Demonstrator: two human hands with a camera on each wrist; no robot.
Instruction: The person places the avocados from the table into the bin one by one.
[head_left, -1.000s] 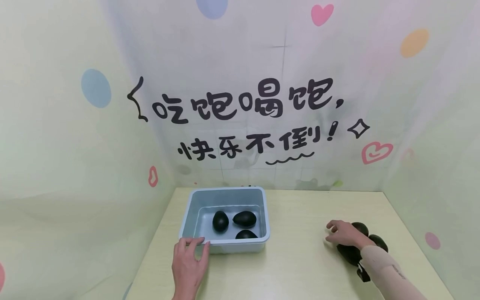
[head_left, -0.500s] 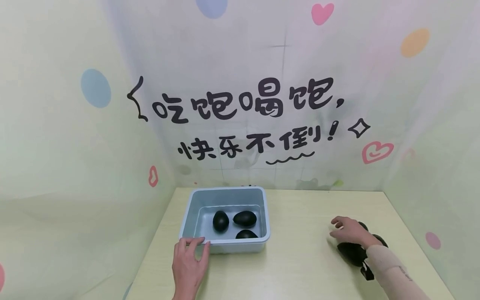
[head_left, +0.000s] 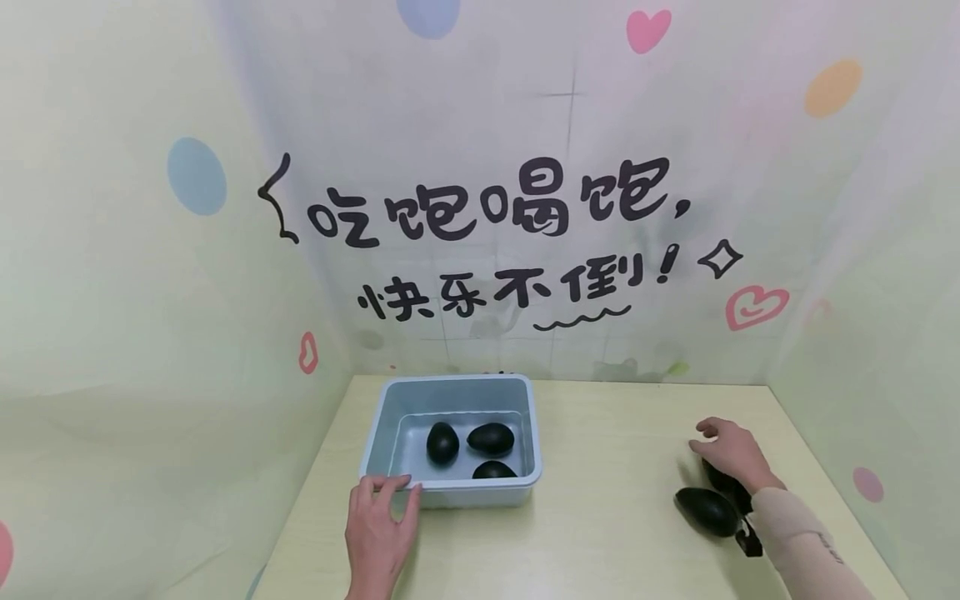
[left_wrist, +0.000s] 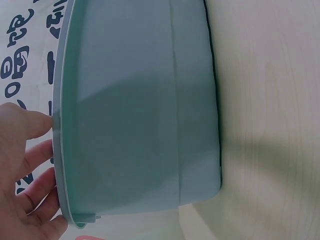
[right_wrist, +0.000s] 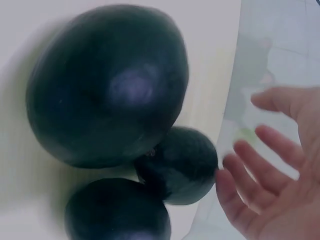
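Observation:
My left hand (head_left: pixel 378 529) lies at the near left corner of a light blue plastic bin (head_left: pixel 472 498), fingertips resting on its rim. In the left wrist view the thumb and bent fingers meet the edge of the rim. Three dark avocados (head_left: pixel 442 443) lie in the bin, the nearest partly hidden by the front wall. On the right my right hand (head_left: pixel 738 454) is over more avocados (head_left: pixel 707 512), fingers loosely bent with nothing between them. In the right wrist view three avocados (right_wrist: pixel 107 87) show, and the little finger overlaps the edge of the farthest (right_wrist: pixel 182 165). Wrist and sleeve hide part of this group.
The pale wooden table (head_left: pixel 600 500) stretches between the bin and the loose avocados. Behind it hangs a printed curtain (head_left: pixel 480 108) with black lettering, and curtain walls close both sides. A small black device (head_left: pixel 748 540) hangs at my right wrist.
My right hand has moved right and a little farther from me over the avocados, uncovering more of the nearest one. My left hand and the bin stay in place.

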